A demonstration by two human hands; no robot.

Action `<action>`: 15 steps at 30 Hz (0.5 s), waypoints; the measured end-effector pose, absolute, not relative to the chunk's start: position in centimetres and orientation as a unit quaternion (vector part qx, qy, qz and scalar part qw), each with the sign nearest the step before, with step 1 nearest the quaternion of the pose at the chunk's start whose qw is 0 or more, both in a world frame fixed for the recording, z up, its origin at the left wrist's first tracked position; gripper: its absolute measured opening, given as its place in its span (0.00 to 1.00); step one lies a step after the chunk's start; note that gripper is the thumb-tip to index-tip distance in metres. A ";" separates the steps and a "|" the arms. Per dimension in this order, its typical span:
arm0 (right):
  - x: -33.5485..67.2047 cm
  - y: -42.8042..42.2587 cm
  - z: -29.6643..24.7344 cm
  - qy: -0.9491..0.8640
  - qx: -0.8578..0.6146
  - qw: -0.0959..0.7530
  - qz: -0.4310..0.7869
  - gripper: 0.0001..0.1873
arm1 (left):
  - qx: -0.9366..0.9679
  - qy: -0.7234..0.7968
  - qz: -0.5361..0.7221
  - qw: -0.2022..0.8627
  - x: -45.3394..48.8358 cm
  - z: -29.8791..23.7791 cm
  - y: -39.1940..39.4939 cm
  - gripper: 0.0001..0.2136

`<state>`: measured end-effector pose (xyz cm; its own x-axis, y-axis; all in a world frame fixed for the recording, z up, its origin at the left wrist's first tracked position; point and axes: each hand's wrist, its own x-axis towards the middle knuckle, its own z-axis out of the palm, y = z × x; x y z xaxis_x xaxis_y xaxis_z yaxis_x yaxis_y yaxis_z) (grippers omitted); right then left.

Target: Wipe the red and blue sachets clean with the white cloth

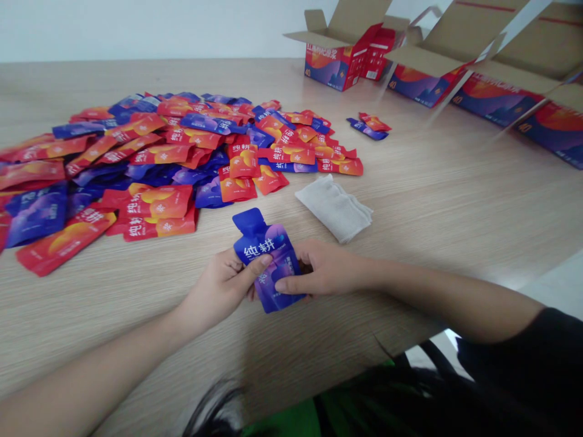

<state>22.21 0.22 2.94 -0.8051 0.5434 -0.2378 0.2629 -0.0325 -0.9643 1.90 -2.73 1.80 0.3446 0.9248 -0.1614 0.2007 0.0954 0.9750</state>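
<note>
Both of my hands grip a blue spouted pouch point(268, 261) with white lettering, held a little above the wooden table point(423, 194). My left hand point(221, 288) pinches its left side, thumb across the front. My right hand point(319, 267) holds its right side, and the fingers hide part of the face. Just beyond the hands lies a large spread pile of red-orange and blue pouches point(159, 155). A folded white cloth point(334, 207) is the nearest other thing to my right hand.
Several open cardboard cartons with printed red and blue sides point(496, 100) stand along the far right of the table. A small stack of pouches point(368, 126) lies in front of them. The table's near edge runs off at the lower right, above a pale floor.
</note>
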 end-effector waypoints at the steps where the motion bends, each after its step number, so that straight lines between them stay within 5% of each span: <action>1: 22.2 0.2 2.9 -0.682 -0.295 0.109 0.660 0.15 | 0.584 0.483 0.325 0.565 1.9 1.7 -2.8 0.17; 12: 22.6 0.5 2.6 -0.689 -0.347 0.244 0.588 0.15 | 0.585 0.525 0.367 0.497 1.8 2.3 -2.7 0.20; 15: 22.7 0.3 3.0 -0.693 -0.356 0.210 0.591 0.21 | 0.598 0.545 0.347 0.474 1.7 2.4 -2.7 0.22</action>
<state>22.71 0.30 3.00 -0.6584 0.7412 -0.1307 0.2457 0.0475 -0.9682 1.73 -2.71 2.40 0.1648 0.9811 -0.1016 0.3218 0.0439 0.9458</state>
